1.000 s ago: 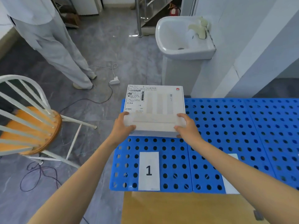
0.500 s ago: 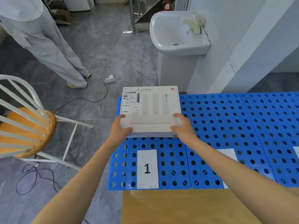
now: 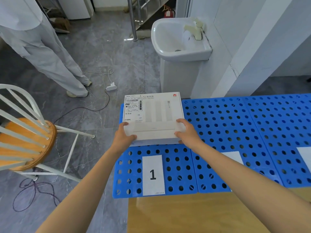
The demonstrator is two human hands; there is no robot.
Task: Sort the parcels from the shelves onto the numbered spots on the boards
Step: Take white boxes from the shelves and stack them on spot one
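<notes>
Blue perforated plastic boards (image 3: 218, 125) top a wooden table (image 3: 185, 214) on a glossy grey stone floor (image 3: 101, 52); a white basin (image 3: 168, 39) stands at one o'clock. The left hand (image 3: 123, 138) and right hand (image 3: 186, 133) clamp the near corners of the flat white parcel (image 3: 154, 113), at twelve o'clock from label 1 (image 3: 153, 174).

Reference: white washbasin (image 3: 170, 55), set on a boxed pedestal (image 3: 178, 76) against the pale wall. A cream tap (image 3: 196, 29) is mounted on its right rim. Behind the washbasin, two metal posts (image 3: 132, 19) and a red fire extinguisher (image 3: 168, 13) are seen. Well to its left, a person in pale trousers (image 3: 42, 47) is recorded standing on the grey marbled floor (image 3: 101, 47). Between that person and the washbasin, a white plug block (image 3: 111, 87) is seen lying on the floor, with cables attached. Nearer the camera and far left of the washbasin, a white spindle-back chair (image 3: 33, 143) with an orange wooden seat is noted, a dark cord (image 3: 33, 190) tangled beneath. A wooden tabletop (image 3: 193, 214) is seen nearest the camera, in front of the washbasin.
</notes>
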